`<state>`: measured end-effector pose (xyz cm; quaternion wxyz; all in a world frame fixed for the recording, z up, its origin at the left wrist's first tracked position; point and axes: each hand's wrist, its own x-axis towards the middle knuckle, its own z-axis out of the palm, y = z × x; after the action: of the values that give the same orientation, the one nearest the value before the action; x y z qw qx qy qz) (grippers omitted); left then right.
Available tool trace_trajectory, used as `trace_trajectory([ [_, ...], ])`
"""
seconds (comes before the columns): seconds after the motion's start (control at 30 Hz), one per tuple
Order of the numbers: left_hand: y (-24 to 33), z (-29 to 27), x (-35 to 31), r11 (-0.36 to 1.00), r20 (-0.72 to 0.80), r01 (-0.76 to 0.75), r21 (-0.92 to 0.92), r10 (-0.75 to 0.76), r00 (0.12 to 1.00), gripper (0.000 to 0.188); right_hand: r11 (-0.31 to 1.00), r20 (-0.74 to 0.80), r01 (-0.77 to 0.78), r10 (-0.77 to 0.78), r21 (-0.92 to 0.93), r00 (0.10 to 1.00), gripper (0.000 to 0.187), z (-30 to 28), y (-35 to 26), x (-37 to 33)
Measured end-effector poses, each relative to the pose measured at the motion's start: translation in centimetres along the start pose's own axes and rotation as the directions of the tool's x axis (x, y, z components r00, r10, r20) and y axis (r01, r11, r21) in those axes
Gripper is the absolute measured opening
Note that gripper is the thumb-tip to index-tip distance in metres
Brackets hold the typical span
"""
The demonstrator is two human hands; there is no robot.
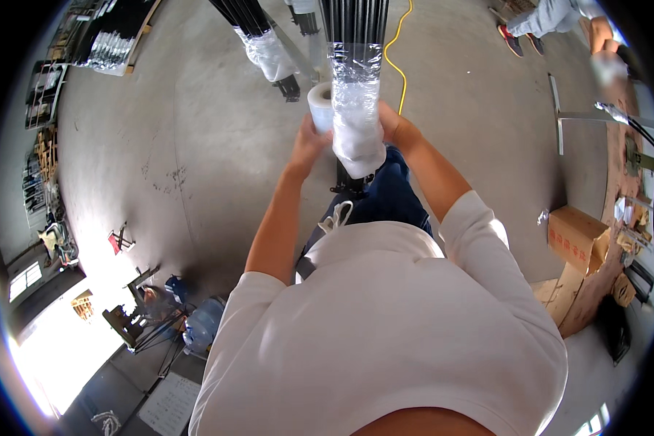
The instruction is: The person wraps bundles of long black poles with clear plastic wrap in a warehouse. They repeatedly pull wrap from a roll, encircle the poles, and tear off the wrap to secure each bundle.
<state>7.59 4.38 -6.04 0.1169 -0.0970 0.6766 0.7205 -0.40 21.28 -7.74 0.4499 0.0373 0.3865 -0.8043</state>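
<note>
In front of me a bundle of long black bars point(354, 25) points away, its near end wrapped in clear stretch film point(357, 127). Dark bar ends stick out below the wrapping. My left hand point(312, 145) is closed round the lower part of a stretch film roll point(319, 109), which stands against the bundle's left side. At the bundle's right edge is my right hand point(391, 123); its fingers are hidden behind the wrapped part. A second bundle of black bars point(243, 16), with film round its near end, lies further off to the left.
A yellow cable point(394, 62) runs along the concrete floor beyond the bundle. Another person point(545, 20) stands at the far right. An open cardboard box point(575, 236) is on the right. A large blue water bottle point(202, 325) and metal equipment point(127, 323) stand on the near left.
</note>
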Motion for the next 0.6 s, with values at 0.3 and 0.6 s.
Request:
trace_trajectory([
  [0.3, 1.1, 0.9, -1.1, 0.950, 0.230, 0.068, -0.305, 0.004, 0.973, 0.073, 0.847, -0.443, 0.417, -0.528, -0.329, 0.724, 0.049, 10.6, 1.2, -10.8],
  [0.6, -0.5, 0.1, -0.8, 0.984, 0.102, 0.003, -0.177, 0.016, 0.995, 0.068, 0.587, -0.286, 0.369, -0.737, -0.721, 0.613, 0.074, 8.0, 4.6, -10.2],
])
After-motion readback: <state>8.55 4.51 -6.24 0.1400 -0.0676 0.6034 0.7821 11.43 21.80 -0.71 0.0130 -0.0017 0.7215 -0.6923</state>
